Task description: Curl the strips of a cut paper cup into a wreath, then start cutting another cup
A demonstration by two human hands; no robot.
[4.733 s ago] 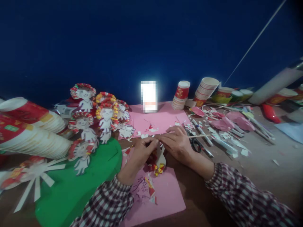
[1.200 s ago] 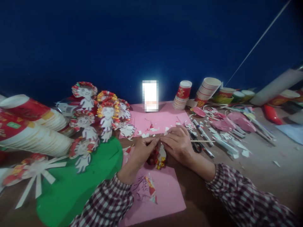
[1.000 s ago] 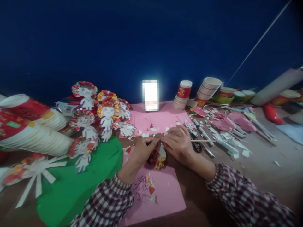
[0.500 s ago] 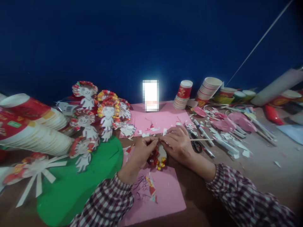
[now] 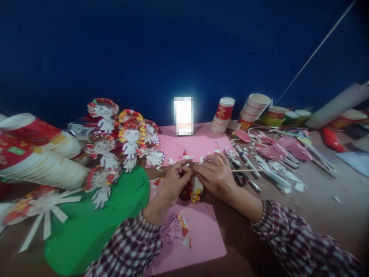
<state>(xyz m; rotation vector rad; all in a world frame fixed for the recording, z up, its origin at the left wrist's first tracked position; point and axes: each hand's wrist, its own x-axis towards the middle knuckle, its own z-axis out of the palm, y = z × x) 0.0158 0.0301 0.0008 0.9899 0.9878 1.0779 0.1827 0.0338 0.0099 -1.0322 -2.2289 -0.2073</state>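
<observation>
In the head view, my left hand (image 5: 175, 181) is closed, its thumb and fingertips pinching the edge of a paper-cup cutout (image 5: 196, 195) with curled red and yellow strips. My right hand (image 5: 218, 177) is closed around a thin wooden stick (image 5: 246, 170), which sticks out to the right from under the palm. The fingertips of both hands meet at the cutout's upper edge, where they hide the stick's other end. The cutout hangs below the fingers, above a pink sheet (image 5: 206, 234) bearing dark drawn lines and red scraps.
Paper dolls with curled rims (image 5: 132, 136) stand at left on a green sheet (image 5: 95, 234). Stacked paper cups (image 5: 62, 169) lie beside them. A bright blurred screen (image 5: 183, 115) stands at the back. Scissors (image 5: 240, 177), a marker (image 5: 243, 155) and paper scraps (image 5: 300, 187) lie at right.
My left fingers have lifted and shifted slightly at the pinch. The cutout has turned a little, with its lower curls higher. My right hand and the stick have barely moved.
</observation>
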